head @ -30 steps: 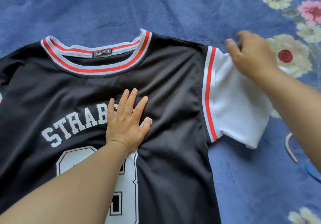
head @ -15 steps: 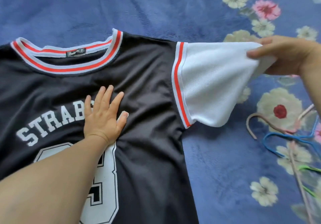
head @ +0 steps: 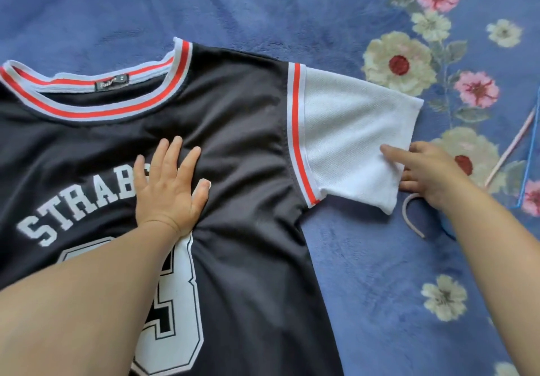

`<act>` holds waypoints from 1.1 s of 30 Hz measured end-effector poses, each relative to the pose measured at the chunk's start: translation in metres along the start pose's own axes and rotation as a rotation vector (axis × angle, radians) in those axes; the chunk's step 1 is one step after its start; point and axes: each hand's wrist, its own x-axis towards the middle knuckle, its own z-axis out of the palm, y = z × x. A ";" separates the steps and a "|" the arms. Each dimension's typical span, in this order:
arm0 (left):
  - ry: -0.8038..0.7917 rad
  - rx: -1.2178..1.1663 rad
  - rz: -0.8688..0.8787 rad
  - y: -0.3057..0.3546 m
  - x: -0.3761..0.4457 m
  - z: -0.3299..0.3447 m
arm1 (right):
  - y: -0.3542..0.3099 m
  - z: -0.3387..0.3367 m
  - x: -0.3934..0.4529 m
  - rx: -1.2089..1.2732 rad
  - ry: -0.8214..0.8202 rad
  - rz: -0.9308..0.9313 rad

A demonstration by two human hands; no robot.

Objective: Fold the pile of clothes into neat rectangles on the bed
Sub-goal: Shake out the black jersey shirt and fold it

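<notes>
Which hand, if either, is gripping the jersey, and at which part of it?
The right hand pinches the white sleeve at its cuff edge. The left hand only presses flat on the jersey chest, gripping nothing.

A bed (head: 365, 288) covered by a plush blue blanket with a print of cream and pink flowers along its right side carries everything here. A black jersey (head: 239, 171) lies spread flat on it, front up, with white lettering, a red-and-white striped collar and a white sleeve (head: 350, 130) stretched out to the right onto the blanket. Just beyond the sleeve, at the right edge, clothes hangers (head: 523, 153) in pink and blue lie on the blanket, partly out of view.
</notes>
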 end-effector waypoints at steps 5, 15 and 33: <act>-0.004 -0.012 -0.001 0.000 -0.001 -0.001 | -0.011 0.010 -0.004 0.194 0.001 -0.122; -0.076 -0.290 0.041 -0.003 -0.004 -0.012 | -0.091 0.120 -0.066 -0.077 -0.096 -0.630; 0.050 -0.224 -0.111 -0.119 -0.129 -0.016 | 0.035 0.144 -0.078 -1.670 -0.088 -1.137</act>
